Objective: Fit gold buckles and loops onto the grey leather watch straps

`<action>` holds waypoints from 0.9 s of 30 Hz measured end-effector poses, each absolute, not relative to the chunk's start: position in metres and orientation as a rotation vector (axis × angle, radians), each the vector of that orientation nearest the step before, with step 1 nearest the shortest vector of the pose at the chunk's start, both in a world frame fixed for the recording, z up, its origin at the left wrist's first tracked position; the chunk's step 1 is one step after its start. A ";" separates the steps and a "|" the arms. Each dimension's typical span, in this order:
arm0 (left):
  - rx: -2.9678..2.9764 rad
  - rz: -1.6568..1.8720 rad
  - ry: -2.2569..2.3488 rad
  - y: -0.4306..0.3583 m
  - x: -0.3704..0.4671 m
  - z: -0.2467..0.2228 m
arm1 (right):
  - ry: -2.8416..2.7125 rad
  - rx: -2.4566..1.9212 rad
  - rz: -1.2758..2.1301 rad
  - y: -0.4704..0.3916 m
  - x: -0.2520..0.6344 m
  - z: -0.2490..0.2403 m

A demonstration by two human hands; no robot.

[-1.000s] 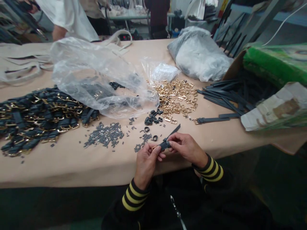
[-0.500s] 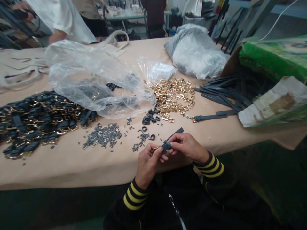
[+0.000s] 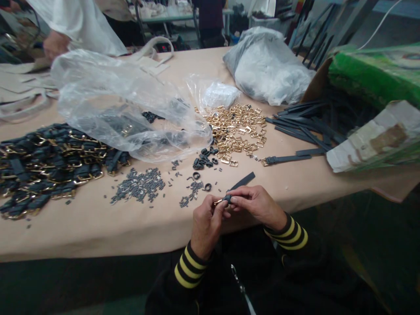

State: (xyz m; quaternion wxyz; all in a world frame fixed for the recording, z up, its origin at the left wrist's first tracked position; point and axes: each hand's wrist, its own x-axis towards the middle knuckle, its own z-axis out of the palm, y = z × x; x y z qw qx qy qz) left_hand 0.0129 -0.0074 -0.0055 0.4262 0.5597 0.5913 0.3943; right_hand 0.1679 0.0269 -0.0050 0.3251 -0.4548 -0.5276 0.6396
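Between my two hands, just above the table's front edge, is a dark grey strap (image 3: 243,180) with a gold buckle (image 3: 218,202) at its left end. My left hand (image 3: 208,221) pinches the buckle end. With thumb and fingers closed, my right hand (image 3: 257,204) grips the strap beside a dark band, and the strap's free end sticks out beyond it to the upper right. My fingers partly hide the buckle. Close by on the table are loose strap loops (image 3: 205,158) and small grey pieces (image 3: 139,185). Gold buckles (image 3: 238,127) lie heaped farther back.
Buckled straps (image 3: 49,164) are piled at left beside a clear plastic bag (image 3: 131,105). A stuffed bag (image 3: 272,70) stands at the back. On the right are loose straps (image 3: 305,122) and a green box (image 3: 377,74). Another person's hand (image 3: 56,44) is at upper left.
My left hand has shifted slightly right, closer to my right hand. The strap's free end points a little farther right and up. The other person's hand has moved left over pale fabric.
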 end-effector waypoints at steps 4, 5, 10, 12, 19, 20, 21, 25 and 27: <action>1.318 1.049 1.457 -0.006 0.019 -0.002 | -1.575 -1.176 1.461 0.027 0.166 -0.003; 1.294 1.065 1.455 -0.006 0.020 -0.002 | -1.588 -1.171 1.428 0.027 0.165 -0.001; 1.264 1.060 1.423 -0.005 0.022 -0.006 | -1.448 -1.273 1.446 0.023 0.160 0.005; 1.313 1.049 1.431 -0.006 0.022 -0.006 | -1.493 -1.274 1.435 0.022 0.159 0.006; 1.313 0.984 1.411 -0.005 0.021 0.000 | -1.546 -1.133 1.555 0.024 0.160 0.011; 1.282 0.960 1.386 -0.004 0.021 0.000 | -1.611 -1.136 1.513 0.024 0.161 0.012; 1.251 0.940 1.363 -0.003 0.019 0.001 | -1.686 -1.139 1.466 0.025 0.163 0.013; 1.206 0.903 1.350 -0.001 0.010 -0.001 | -1.954 -1.120 1.185 0.029 0.171 0.020; 1.203 0.878 1.369 0.000 0.005 -0.001 | -2.048 -1.111 0.915 0.033 0.178 0.025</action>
